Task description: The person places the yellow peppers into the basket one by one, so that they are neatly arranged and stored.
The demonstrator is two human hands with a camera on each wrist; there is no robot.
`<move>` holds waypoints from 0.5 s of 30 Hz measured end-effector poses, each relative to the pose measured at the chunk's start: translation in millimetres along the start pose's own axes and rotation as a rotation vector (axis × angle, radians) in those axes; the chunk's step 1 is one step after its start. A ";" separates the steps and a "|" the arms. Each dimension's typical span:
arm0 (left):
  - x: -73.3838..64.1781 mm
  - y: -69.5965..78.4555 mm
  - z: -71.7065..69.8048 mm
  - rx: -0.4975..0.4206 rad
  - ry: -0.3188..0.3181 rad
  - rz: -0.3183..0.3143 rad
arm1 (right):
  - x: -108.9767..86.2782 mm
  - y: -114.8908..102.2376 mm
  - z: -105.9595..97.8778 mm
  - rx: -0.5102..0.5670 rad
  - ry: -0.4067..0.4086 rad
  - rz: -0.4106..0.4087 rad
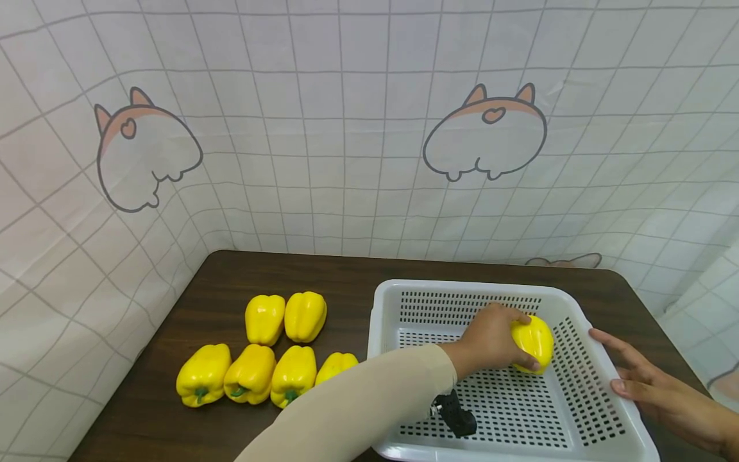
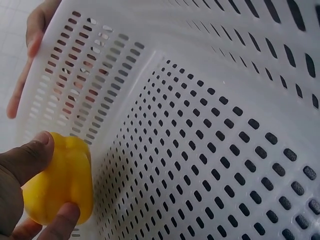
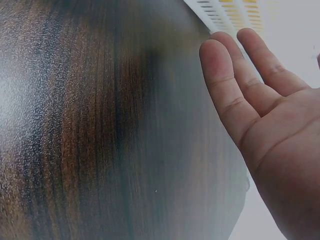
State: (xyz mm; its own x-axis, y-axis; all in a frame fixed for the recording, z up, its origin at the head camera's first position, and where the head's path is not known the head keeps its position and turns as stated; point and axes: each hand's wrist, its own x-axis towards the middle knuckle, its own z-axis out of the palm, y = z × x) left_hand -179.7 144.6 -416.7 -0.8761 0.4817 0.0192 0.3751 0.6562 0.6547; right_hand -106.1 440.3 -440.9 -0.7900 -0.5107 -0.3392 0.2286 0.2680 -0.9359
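One yellow pepper point(image 1: 534, 343) is gripped by the left hand point(image 1: 489, 338) (right hand point(image 1: 649, 384) straight-fingered).

The right hand point(image 3: 272, 125) enters from the right edge, palm in sight, its fingers point(image 3: 217, 65) straight and slanting up to the left. Their tips reach the slotted side of a white basket point(image 3: 224, 22) at the top; contact is unclear. Yellow shows through some slots. A dark brown wood-grain bench point(image 3: 100, 130) fills the left and middle, glossy at its left edge.
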 end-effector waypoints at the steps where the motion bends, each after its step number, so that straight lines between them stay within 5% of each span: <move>1: 0.1 0.4 0.3 0.004 0.002 0.002 | 0.1 0.3 -0.5 -0.002 -0.004 -0.003; 15: 0.4 1.5 4.5 -0.003 -0.015 -0.005 | 0.0 2.4 -1.6 -0.010 0.009 0.002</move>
State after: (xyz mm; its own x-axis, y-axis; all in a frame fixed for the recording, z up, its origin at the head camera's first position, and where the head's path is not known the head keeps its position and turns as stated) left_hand -178.1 148.3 -419.1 -0.8731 0.4875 0.0044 0.3702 0.6571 0.6567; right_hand -106.4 442.3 -443.0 -0.7946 -0.5028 -0.3401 0.2243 0.2775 -0.9342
